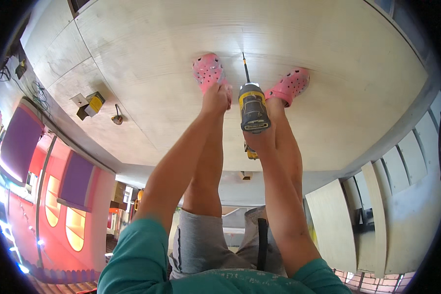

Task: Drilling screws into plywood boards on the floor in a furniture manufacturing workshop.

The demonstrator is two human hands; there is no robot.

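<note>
My right hand is wrapped round the handle of a black and yellow cordless drill. A long thin bit runs forward from it, and a bright patch of light falls on the pale wooden panel around its tip. Whether the tip touches the panel I cannot tell. My left hand hangs in front of the left pink clog, its fingers closed. Anything between those fingers is too small or hidden to name. Beside the drill, the right pink clog rests on the panel.
A small open box and a tape measure lie on the panel to the left. Cables run past its left edge. Pale boards stand at the right. A pink structure with purple panels is at the left.
</note>
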